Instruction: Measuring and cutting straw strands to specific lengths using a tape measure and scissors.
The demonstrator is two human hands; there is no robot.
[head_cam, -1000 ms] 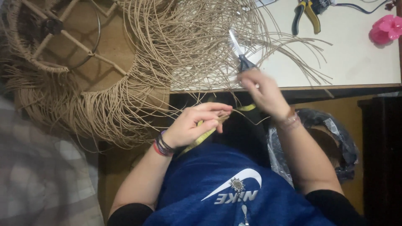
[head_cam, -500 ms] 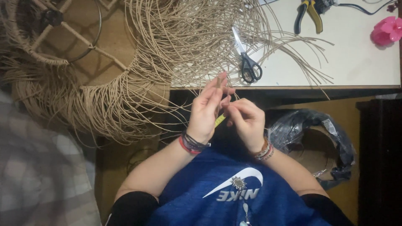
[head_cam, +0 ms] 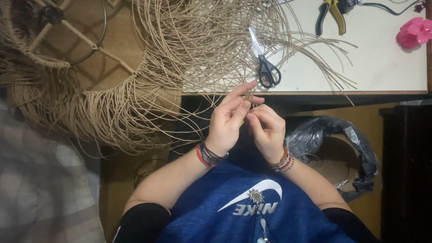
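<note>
My left hand (head_cam: 231,119) and my right hand (head_cam: 266,128) meet in front of me, just below the table's front edge. Both pinch a thin tan cord strand (head_cam: 246,96) between their fingertips; a bit of yellow shows between the palms, mostly hidden. The strand runs up into a large tangle of loose tan cords (head_cam: 202,40) hanging from a partly woven round frame (head_cam: 67,40) with a metal ring and wooden spokes. Black-handled scissors (head_cam: 265,67) lie on the white table (head_cam: 378,67), just above my fingertips.
Yellow-handled pliers (head_cam: 330,15) and a black cable lie at the table's far edge. A pink flower-shaped thing (head_cam: 414,32) sits at the far right corner. A roll of cord wrapped in dark plastic (head_cam: 337,148) stands on the floor at my right. A checked cloth (head_cam: 40,189) lies at left.
A second ago my right hand was up at the scissors on the table. It has left them there and come down to meet my left hand on the strand.
</note>
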